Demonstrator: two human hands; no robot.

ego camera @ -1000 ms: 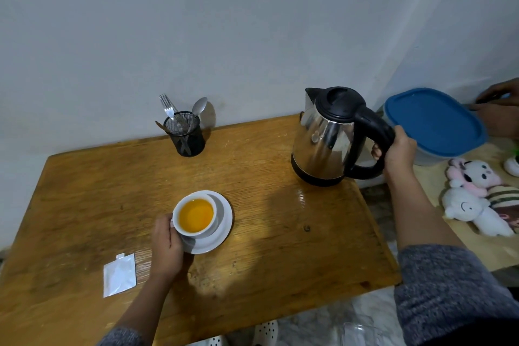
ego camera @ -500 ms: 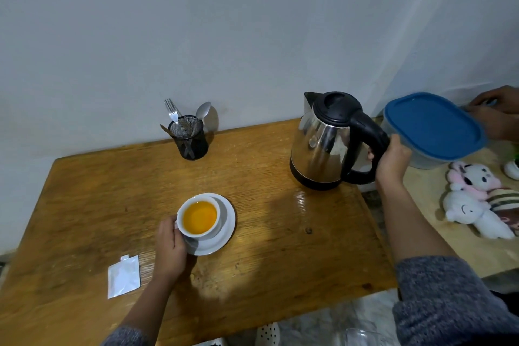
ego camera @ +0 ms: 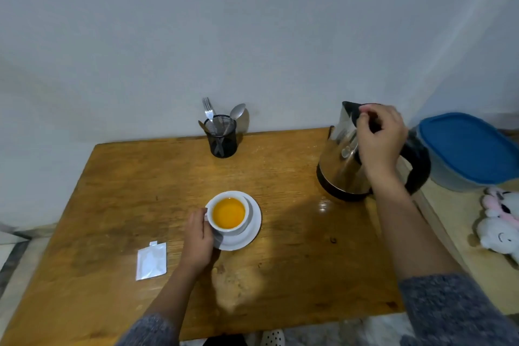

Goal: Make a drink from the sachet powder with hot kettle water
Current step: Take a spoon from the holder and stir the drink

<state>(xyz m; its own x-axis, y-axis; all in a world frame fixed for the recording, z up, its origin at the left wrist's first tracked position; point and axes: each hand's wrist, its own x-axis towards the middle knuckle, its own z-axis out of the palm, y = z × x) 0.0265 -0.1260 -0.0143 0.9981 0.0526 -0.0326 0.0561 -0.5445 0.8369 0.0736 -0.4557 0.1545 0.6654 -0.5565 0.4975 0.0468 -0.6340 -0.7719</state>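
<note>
A white cup (ego camera: 243, 229) full of orange drink stands on a white saucer (ego camera: 255, 220) near the middle of the wooden table (ego camera: 126, 191). My left hand (ego camera: 198, 241) grips the cup at its left side, where the handle is hidden by my fingers. The steel kettle (ego camera: 338, 168) with its black handle (ego camera: 418, 160) stands upright at the table's right rear. My right hand (ego camera: 379, 135) hovers over the kettle's lid with loosely curled fingers, off the handle. A torn white sachet (ego camera: 151, 261) lies flat to the left of my left hand.
A black mesh holder (ego camera: 223, 139) with a fork and spoons stands by the wall behind the cup. Right of the kettle sits a tub with a blue lid (ego camera: 471, 149). Plush toys (ego camera: 500, 222) lie on the lower surface beside the table's right edge.
The kettle now stands on the table. My right hand has let go of its handle and moved up over the lid. My left hand stays on the cup.
</note>
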